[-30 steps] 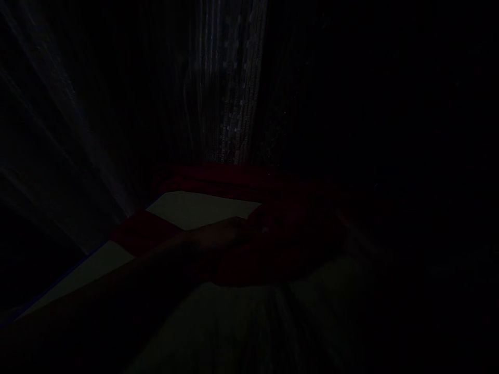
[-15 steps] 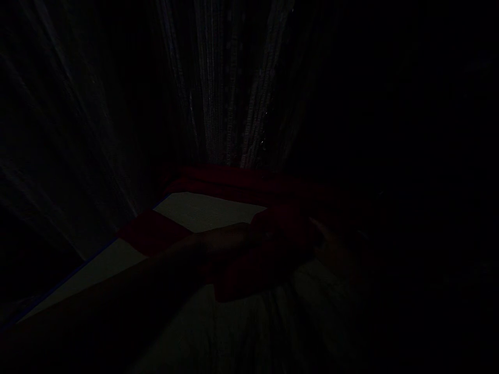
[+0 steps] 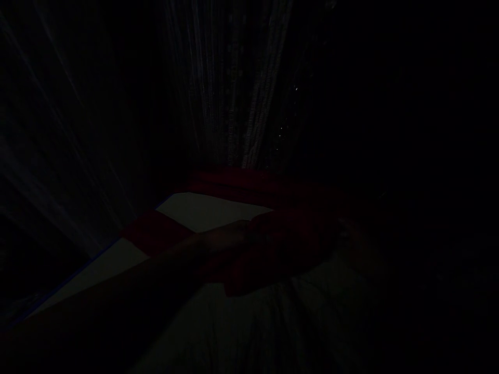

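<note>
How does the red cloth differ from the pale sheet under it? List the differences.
The red cloth is dark red; the pale sheet is whitish.
The red cloth is bunched and folded in bands; the pale sheet lies flat and smooth.
The red cloth lies on top, with the left hand resting at it; the pale sheet lies beneath.
Both are fabric, dimly lit, before a curtain.

Matt red cloth (image 3: 273, 249) on a pale, perhaps woven sheet (image 3: 202, 210), before stringy, faintly glinting curtain (image 3: 234, 104).
</note>
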`<state>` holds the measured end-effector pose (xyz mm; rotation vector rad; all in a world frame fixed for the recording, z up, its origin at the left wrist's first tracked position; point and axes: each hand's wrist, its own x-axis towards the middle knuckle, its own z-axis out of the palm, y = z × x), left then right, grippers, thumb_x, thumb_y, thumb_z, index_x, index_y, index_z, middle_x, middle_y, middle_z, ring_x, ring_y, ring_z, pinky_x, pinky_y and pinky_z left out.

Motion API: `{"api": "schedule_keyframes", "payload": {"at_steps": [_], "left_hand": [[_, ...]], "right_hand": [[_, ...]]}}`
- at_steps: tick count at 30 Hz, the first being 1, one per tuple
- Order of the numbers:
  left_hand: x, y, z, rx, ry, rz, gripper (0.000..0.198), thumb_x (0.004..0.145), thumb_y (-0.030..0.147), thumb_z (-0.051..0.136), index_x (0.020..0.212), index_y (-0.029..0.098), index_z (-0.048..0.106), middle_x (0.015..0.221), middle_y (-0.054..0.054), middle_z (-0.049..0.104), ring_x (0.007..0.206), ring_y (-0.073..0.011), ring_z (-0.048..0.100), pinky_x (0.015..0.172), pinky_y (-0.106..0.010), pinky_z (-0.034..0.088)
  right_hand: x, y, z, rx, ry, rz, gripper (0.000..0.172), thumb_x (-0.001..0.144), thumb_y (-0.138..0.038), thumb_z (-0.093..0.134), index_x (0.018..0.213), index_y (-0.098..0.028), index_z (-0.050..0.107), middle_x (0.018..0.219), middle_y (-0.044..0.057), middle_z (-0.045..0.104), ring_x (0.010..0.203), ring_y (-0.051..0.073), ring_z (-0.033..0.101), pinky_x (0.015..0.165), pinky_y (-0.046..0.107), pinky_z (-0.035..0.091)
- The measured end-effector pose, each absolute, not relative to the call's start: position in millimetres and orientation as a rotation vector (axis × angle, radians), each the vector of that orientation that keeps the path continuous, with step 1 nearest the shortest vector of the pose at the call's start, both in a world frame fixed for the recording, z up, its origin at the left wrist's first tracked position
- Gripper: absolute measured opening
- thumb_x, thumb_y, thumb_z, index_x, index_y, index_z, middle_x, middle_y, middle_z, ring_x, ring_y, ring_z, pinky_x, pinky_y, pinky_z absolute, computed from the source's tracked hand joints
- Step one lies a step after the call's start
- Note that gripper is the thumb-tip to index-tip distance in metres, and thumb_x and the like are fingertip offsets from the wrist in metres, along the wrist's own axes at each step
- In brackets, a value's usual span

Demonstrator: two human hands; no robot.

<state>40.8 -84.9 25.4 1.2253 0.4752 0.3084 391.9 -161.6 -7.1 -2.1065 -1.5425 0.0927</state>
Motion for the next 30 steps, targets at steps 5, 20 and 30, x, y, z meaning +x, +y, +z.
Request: {"api": "schedule_keyframes", "payload": {"at_steps": [5, 20, 30], "left_hand": [[42.7, -79.2, 16.3, 1.215, 0.45, 0.339, 0.059, 0.088, 0.038, 0.08, 0.139, 0.016, 0.061, 0.137, -0.014, 0.065, 0.109, -0.023, 0.069, 0.094, -0.033, 0.053], [43.6, -85.2, 19.4, 1.1, 0.472, 0.259, 0.052, 0.086, 0.055, 0.077, 0.112, 0.01, 0.073, 0.113, -0.017, 0.074, 0.093, -0.0248, 0.071, 0.089, -0.034, 0.055], [55.8, -70.3, -1.0, 1.101, 0.353, 0.328, 0.043, 0.088, 0.049, 0.074, 0.112, 0.013, 0.072, 0.111, -0.014, 0.072, 0.104, -0.0247, 0.068, 0.1, -0.033, 0.052]], "right_hand": [[374.5, -174.8, 20.4, -1.974, -1.479, -0.119, 0.051, 0.088, -0.046, 0.048, 0.133, -0.024, 0.061, 0.132, 0.008, 0.059, 0.101, 0.024, 0.062, 0.089, 0.044, 0.051], [247.1, -194.7, 1.4, -1.367, -2.273, -0.328, 0.053, 0.093, -0.034, 0.06, 0.144, -0.039, 0.047, 0.138, -0.003, 0.055, 0.107, 0.021, 0.066, 0.076, 0.039, 0.063], [248.7, -191.5, 7.2, -1.082, -2.294, -0.49, 0.037, 0.102, -0.011, 0.038, 0.131, -0.027, 0.054, 0.133, -0.005, 0.061, 0.117, 0.016, 0.062, 0.089, 0.034, 0.059]]}}
